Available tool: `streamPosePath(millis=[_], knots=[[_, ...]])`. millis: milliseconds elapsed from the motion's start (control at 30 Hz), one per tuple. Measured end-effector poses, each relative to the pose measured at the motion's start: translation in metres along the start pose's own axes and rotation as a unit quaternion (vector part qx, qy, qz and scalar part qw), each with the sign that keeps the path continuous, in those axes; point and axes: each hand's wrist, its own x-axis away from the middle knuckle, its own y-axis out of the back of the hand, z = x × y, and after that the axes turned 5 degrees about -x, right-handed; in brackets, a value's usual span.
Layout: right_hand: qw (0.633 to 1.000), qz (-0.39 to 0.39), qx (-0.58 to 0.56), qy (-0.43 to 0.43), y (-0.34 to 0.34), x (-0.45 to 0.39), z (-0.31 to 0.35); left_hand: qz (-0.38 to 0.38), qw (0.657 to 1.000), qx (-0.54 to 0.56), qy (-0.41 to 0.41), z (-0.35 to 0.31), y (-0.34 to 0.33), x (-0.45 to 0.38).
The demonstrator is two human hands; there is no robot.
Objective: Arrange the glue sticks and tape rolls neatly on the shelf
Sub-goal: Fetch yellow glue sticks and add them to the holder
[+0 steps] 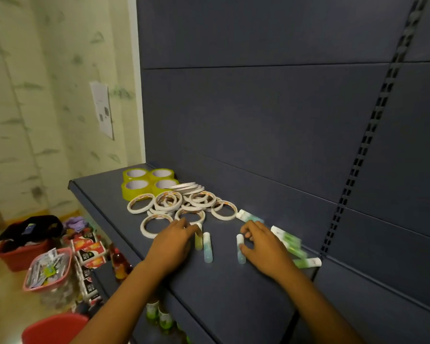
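On the dark blue shelf (233, 289) lie several yellow tape rolls (149, 183) at the back left and a loose heap of thin white tape rolls (184, 207) beside them. My left hand (171, 244) holds a yellowish glue stick (198, 240) at its fingertips, next to a blue-tinted glue stick (207, 248) lying flat. My right hand (261, 242) pinches another blue glue stick (240, 249). More green glue sticks (289, 240) lie scattered behind and to the right of that hand, and one pale stick (248, 216) lies near the back.
The shelf's back panel rises close behind, with a slotted upright (368, 137) at the right. Below left stand red bins (23, 254), a pink basket of packets (47, 269), boxed goods and bottles (121, 264). A lower shelf holds green-capped bottles (159, 316).
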Motion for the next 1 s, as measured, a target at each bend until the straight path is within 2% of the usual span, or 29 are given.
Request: streamPosePath(millis=[300,633,867,1000], knots=[[0.994,-0.088,0.014,-0.059,-0.004,-0.027,-0.005,-0.031,0.992,0.012,-0.125,0.025,-0.023,-0.032],[0.984,-0.154,0.007,-0.089,0.017,-0.018,-0.024,-0.048,0.977,0.071,-0.197,0.042,-0.025,-0.046],[0.975,-0.178,0.013,-0.131,0.038,0.006,-0.047,-0.059,0.971,0.129,-0.191,0.045,-0.019,-0.056],[0.973,-0.179,0.012,-0.143,0.040,0.014,-0.055,-0.092,0.947,0.282,-0.127,0.022,-0.010,-0.064]])
